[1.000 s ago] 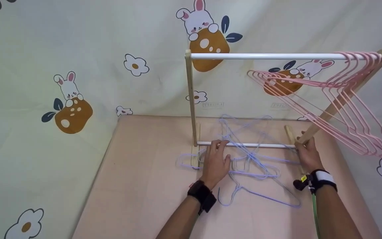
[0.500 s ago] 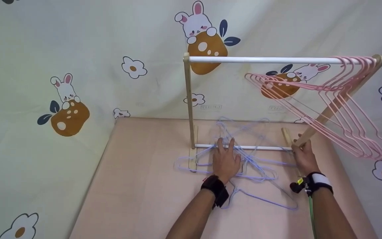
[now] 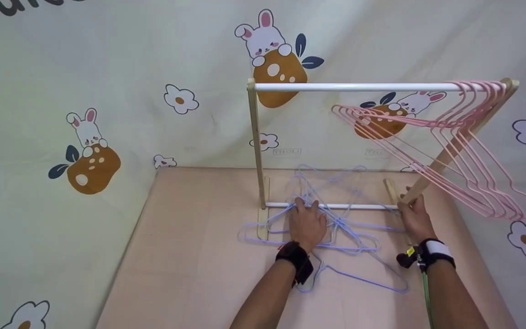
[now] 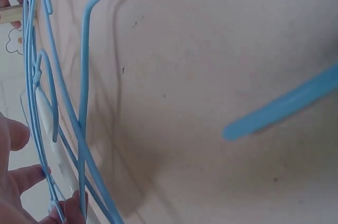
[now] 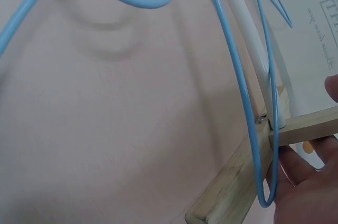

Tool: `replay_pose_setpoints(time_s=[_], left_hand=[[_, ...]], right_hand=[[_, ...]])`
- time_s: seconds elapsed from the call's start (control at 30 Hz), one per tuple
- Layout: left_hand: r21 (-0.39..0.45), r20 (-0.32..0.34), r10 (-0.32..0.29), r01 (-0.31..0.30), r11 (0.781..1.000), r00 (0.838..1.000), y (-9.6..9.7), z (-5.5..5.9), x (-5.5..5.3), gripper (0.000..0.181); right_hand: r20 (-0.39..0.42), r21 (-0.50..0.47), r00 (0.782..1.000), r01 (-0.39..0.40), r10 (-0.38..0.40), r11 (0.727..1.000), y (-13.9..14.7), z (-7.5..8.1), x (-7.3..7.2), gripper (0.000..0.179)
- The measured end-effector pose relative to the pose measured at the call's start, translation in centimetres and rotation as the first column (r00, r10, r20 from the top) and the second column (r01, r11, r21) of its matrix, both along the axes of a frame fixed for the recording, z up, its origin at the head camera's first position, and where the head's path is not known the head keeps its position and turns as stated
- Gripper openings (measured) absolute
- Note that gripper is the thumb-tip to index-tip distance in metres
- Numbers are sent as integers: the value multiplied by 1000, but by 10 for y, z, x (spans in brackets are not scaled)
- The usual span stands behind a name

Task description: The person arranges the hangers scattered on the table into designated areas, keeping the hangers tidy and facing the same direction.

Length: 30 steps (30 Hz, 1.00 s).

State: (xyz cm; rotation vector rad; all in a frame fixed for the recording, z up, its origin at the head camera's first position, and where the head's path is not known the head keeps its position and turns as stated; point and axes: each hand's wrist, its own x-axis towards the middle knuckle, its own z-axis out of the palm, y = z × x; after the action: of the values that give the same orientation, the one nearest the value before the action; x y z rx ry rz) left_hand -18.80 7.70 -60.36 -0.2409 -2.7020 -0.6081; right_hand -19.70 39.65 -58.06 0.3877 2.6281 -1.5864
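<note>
A small clothes rack with a white top bar (image 3: 354, 87), a white lower bar (image 3: 363, 207) and wooden posts stands on the table. My right hand (image 3: 419, 220) grips the foot of the right post (image 3: 420, 185); in the right wrist view its fingers and thumb lie on either side of the wood. Blue wire hangers (image 3: 368, 276) lie tangled across the lower bar. Over them is my left hand (image 3: 308, 225), fingers spread and fingertips among the wires (image 4: 83, 76), as the left wrist view shows. Pink hangers (image 3: 454, 122) hang bunched at the top bar's right end.
A pinkish cloth (image 3: 190, 256) covers the table. Behind and beside it hangs a pale sheet (image 3: 130, 45) printed with rabbits and flowers. One blue hanger loop (image 5: 268, 203) reaches the right post beside the right hand. The pink hangers jut out above the right hand.
My left hand has moved right along the lower bar, from near the left post into the blue hangers. The right hand stays at the right post. The head view has shifted slightly.
</note>
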Motion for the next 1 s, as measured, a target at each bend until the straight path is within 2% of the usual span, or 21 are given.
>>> replay_pose_setpoints(time_s=[0.1,0.13,0.2,0.3,0.37,0.43,0.47,0.6,0.8,1.0], left_hand=[[22,-20,11,-10,1000,1000,-2,0,0,32],[31,-41,12,-11,999,999,-2,0,0,31],[44,-109,18,-14,999,994,-3,-10,-4,28],[77,-165,17,-5,997,986,-4,-8,-1,25],[91,-171,22,-6,996,985,-5,-5,1,23],[102,-142,17,-3,995,990,-7,11,9,24],[98,-136,18,-5,995,991,-8,14,10,23],[88,-123,25,-14,996,992,-11,22,12,20],[134,-181,32,-7,991,983,-17,30,14,18],[162,-171,46,-18,987,984,-24,43,23,18]], right_hand=[[18,-8,1000,-13,13,1000,0,0,1,70],[22,-9,1000,-18,18,1000,1,0,2,71],[28,-11,999,-23,24,1000,3,0,2,72],[31,-23,999,-33,34,999,6,1,3,73],[31,-36,998,-44,45,998,7,2,4,73],[34,-38,998,-52,53,998,8,2,4,73],[36,-36,998,-56,57,998,9,2,3,73],[56,-54,994,-91,94,994,11,3,2,74],[121,-144,973,-178,195,974,14,3,3,84],[165,-165,963,-187,214,968,16,-1,3,91]])
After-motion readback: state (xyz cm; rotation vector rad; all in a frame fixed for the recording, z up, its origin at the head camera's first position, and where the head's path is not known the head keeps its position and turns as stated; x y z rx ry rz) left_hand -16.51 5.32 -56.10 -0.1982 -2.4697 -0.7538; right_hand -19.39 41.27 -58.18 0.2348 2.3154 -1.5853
